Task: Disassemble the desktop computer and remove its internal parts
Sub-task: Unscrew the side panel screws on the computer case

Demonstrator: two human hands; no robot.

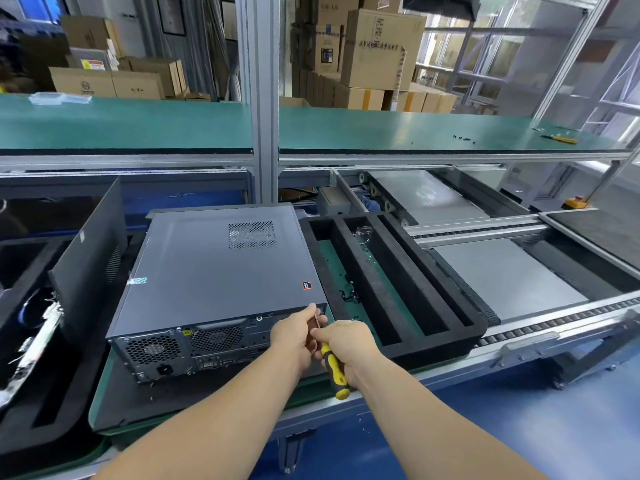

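A dark grey desktop computer case (214, 268) lies flat on a green pallet (104, 400), its rear panel with fan grilles and ports facing me. My right hand (349, 344) grips a yellow and black screwdriver (334, 372), its shaft aimed at the case's rear right corner. My left hand (294, 334) pinches the shaft near the tip, right against that corner. The tip itself is hidden behind my fingers.
A black foam tray (391, 282) with long slots sits right of the case. A loose dark side panel (90, 251) leans upright at the left, next to another foam tray (20, 306) with parts. Conveyor rails (519, 327) run to the right. A green shelf (346, 129) above carries another screwdriver (562, 138).
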